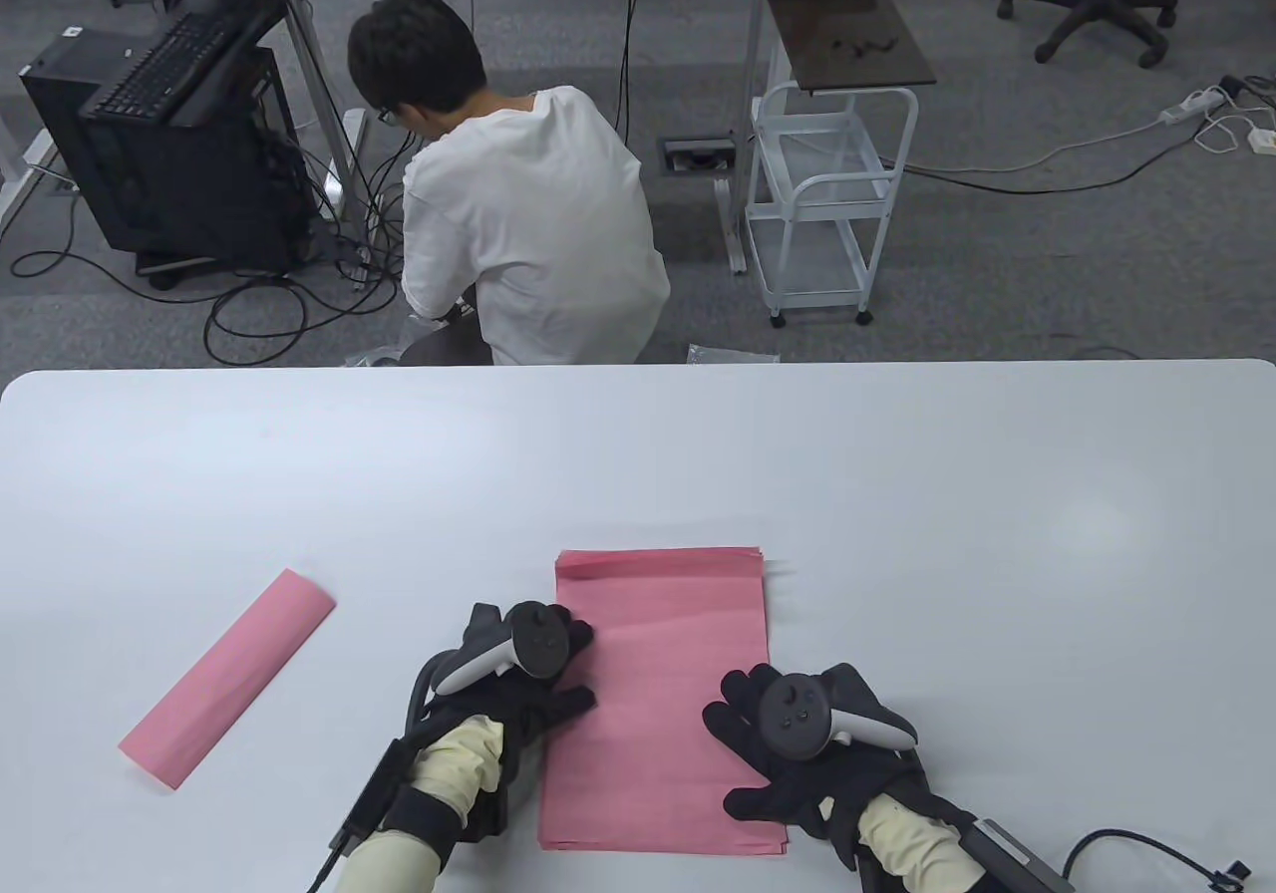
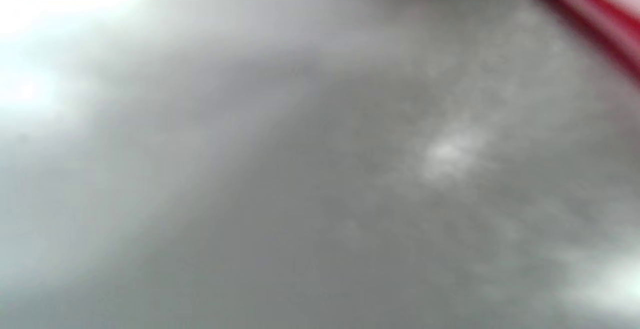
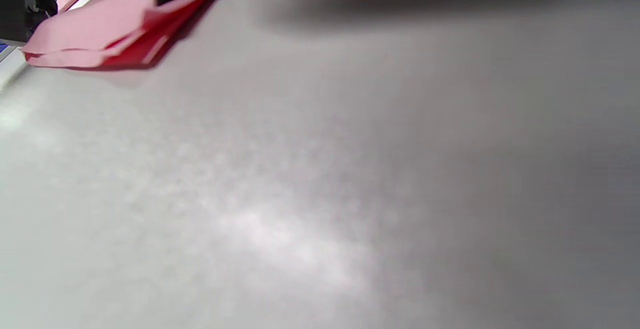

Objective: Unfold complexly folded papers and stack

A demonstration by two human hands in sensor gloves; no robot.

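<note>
White surface [image 1: 897,494]: pink stack [image 1: 663,704] centre, both hands flat on it; folded strip [image 1: 227,679] lies well apart on the left.
L hand [image 1: 518,679] & R hand [image 1: 797,734] press w/ fingers spread, gripping nothing. Paper looks thin, light, floppy, prob slides easily; pinch strip's loose edge to unfold.

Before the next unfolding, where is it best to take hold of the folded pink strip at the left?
Probably the folded pink strip at its far, upper-right end, nearest the left hand. It lies flat and diagonal, so pinch across its narrow width, coming from the right.
</note>
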